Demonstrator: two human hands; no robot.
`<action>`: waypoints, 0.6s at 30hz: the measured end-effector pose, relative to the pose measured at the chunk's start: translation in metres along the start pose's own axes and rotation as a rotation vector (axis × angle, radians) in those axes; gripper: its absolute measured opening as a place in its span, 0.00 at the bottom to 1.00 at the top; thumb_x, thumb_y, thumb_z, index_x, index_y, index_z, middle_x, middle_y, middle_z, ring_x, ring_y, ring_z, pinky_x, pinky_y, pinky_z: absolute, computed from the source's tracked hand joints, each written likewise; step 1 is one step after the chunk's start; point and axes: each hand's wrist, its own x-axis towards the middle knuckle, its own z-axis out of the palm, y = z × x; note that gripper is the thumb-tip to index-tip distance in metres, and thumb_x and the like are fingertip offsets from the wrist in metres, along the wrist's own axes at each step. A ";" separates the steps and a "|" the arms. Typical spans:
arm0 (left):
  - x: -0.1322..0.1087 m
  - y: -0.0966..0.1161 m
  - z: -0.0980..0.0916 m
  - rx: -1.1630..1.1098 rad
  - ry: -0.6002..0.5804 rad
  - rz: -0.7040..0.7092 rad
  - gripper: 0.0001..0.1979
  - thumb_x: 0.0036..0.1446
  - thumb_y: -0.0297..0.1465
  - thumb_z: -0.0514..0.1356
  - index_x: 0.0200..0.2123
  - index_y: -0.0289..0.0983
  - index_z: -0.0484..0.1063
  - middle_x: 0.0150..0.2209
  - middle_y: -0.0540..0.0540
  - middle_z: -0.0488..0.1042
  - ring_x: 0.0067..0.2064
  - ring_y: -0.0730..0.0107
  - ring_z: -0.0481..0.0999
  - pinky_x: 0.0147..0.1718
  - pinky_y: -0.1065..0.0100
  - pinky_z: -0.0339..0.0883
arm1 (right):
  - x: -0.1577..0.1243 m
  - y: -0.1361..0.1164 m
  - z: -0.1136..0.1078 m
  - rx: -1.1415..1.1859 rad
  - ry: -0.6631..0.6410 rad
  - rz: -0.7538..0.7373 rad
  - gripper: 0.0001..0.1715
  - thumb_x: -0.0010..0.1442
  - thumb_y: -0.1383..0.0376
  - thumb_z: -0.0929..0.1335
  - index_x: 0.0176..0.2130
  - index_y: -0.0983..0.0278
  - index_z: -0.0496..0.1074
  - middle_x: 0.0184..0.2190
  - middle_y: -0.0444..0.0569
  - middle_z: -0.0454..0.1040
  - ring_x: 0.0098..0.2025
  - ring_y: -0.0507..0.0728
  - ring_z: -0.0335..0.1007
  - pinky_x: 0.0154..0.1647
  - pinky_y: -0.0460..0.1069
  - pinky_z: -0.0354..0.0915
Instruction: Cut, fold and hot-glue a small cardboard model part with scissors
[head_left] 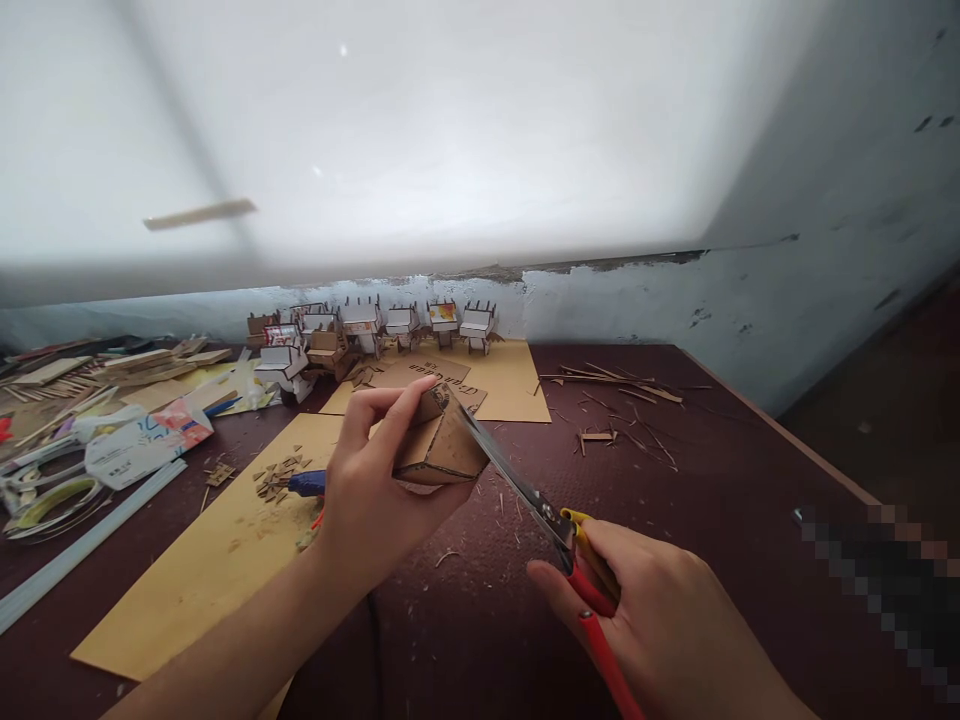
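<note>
My left hand [375, 480] grips a small folded cardboard piece [442, 440] with slanted faces, held above the table. In my right hand [637, 600] is a pair of scissors [551, 520] with red and yellow handles. Their blades point up and left and lie along the right edge of the cardboard piece; whether they bite into it I cannot tell. Behind my left hand shows the blue tip end of a tool [307, 483], mostly hidden, probably resting on the yellow board [202, 560].
Several small cardboard models [401, 325] stand along the wall. Thin cardboard strips [622, 382] lie at right. At left are tape rolls [56, 505], a long pale strip [97, 535], wood pieces [56, 372] and cardboard bits [281, 475]. A pixelated dark object [885, 580] is at far right.
</note>
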 end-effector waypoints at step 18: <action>-0.005 0.002 0.000 -0.081 -0.032 0.029 0.40 0.44 0.33 0.76 0.61 0.36 0.71 0.48 0.42 0.71 0.49 0.61 0.75 0.52 0.65 0.71 | -0.002 -0.004 0.001 -0.055 0.100 -0.112 0.31 0.68 0.47 0.65 0.21 0.57 0.53 0.12 0.37 0.63 0.11 0.50 0.56 0.12 0.46 0.51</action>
